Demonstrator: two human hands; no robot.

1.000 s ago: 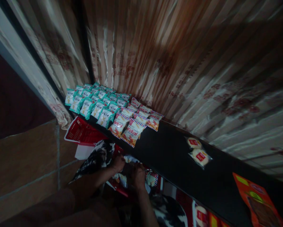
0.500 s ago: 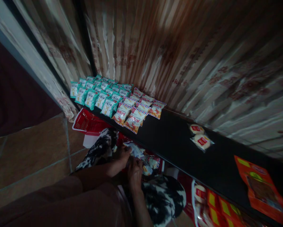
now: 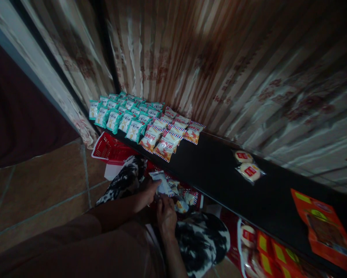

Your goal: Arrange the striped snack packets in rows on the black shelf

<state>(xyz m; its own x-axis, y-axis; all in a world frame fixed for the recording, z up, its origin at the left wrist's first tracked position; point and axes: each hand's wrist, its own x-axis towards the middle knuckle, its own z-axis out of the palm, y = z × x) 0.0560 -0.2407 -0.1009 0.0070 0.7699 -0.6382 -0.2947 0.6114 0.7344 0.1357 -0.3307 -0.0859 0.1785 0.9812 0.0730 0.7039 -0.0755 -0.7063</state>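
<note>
Between my knees, my left hand (image 3: pixel 149 192) grips a small pale snack packet (image 3: pixel 163 186) with a striped edge, its thumb lying over the near side. My right hand (image 3: pixel 166 213) is closed at the packet's lower end, its fingertips seemingly pinching that edge; dim light blurs the exact contact. Under both hands lies a red basket (image 3: pixel 201 201) holding several more snack packets (image 3: pixel 187 197). On the black shelf above, several packets with red-and-blue striped edges (image 3: pixel 166 144) stand in rows beside many green-and-white packets (image 3: pixel 134 131).
The long black shelf (image 3: pixel 211 166) runs from left to lower right in front of a pleated curtain (image 3: pixel 185 58). Two round wrapped cakes (image 3: pixel 249 171) and an orange pouch (image 3: pixel 324 227) lie on it. Another red basket (image 3: pixel 111 148) sits below left; orange packs (image 3: pixel 273 255) fill one at lower right.
The packet has been lifted a little and now shows more clearly in my left hand, its face turned up. My right hand has shifted slightly down and stays close. The view has moved slightly.
</note>
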